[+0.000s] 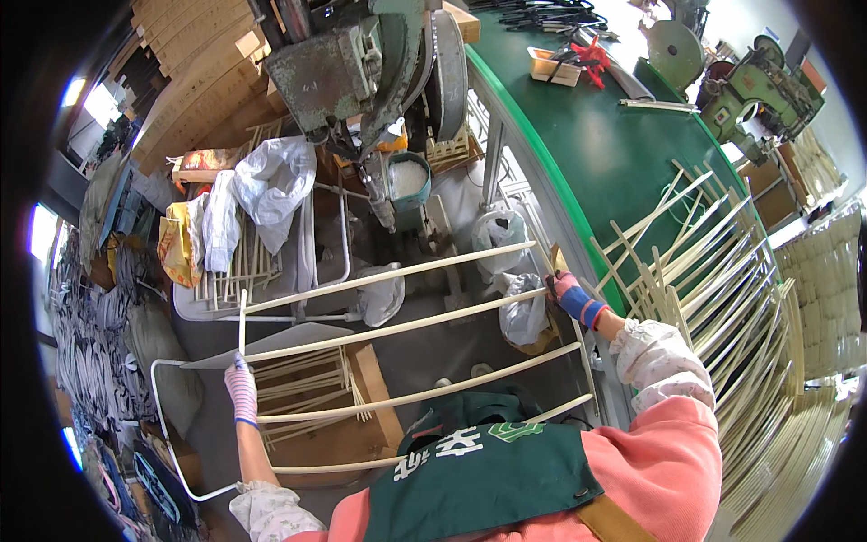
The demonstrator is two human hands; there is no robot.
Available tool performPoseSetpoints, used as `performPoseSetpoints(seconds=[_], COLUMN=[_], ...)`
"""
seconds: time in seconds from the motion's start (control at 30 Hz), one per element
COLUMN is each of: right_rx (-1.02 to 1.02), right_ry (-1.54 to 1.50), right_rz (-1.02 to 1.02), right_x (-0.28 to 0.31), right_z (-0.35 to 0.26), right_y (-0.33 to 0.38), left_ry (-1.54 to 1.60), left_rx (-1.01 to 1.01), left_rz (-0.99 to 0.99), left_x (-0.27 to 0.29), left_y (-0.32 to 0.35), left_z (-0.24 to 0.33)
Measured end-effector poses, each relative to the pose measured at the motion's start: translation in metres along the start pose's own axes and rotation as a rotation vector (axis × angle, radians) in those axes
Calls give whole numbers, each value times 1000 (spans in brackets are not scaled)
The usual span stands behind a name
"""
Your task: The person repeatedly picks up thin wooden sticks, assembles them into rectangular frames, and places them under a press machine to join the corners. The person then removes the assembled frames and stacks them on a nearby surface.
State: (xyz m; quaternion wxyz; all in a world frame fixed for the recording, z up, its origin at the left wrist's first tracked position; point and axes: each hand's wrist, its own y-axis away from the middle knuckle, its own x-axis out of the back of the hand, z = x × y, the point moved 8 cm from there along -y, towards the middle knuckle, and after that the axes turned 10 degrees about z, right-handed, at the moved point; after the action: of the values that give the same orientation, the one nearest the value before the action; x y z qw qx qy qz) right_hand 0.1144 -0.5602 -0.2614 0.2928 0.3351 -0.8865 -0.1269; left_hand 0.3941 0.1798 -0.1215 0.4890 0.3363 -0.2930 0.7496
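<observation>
A cream ladder-like tube frame (pixel 406 341) lies across the front of me, with several long rungs joined to a side rail at each end. My left hand (pixel 241 387), in a pink-and-white striped glove, is closed around the left rail, just below the second rung. At the right end, my right hand (pixel 574 296), in a pink glove with a blue cuff and dark fingertips, is closed on the right rail by the second rung; its fingers are partly hidden. Beyond the frame stands a worn green press machine (pixel 343 77), its narrow tool head (pixel 379 203) pointing down above the top rung.
A green-topped table (pixel 587 126) runs along the right, bearing a heap of cream tubes (pixel 722 280) and a small basket (pixel 554 68). Below the frame is a cardboard box (pixel 334 443) of tubes. A bucket of white material (pixel 408 181) hangs by the machine; white bags (pixel 275 185) lie left.
</observation>
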Motion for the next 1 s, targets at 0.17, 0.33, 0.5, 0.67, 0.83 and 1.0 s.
performPoseSetpoints(seconds=[0.17,0.33,0.5,0.67,0.83,1.0], right_rx=[110,214,207,422,169,488], right_ry=[-126,-345,-367,-188,-603,-633], right_rz=[43,16,-15,89,-434,-870], right_x=[-11,-28,-42,-50,-58,-53], right_z=[22,29,40,11,-79,-221], right_y=[5,7,1,6,48,146], left_ry=[-220,-293,-371,-349,-287,123], left_rx=[-204,-244,-333,-315,-252,50], left_rz=[98,164,264,309,312,297], left_x=[6,17,35,50,54,34], left_y=[22,32,41,39,26,16], left_z=[19,33,40,24,-50,-180])
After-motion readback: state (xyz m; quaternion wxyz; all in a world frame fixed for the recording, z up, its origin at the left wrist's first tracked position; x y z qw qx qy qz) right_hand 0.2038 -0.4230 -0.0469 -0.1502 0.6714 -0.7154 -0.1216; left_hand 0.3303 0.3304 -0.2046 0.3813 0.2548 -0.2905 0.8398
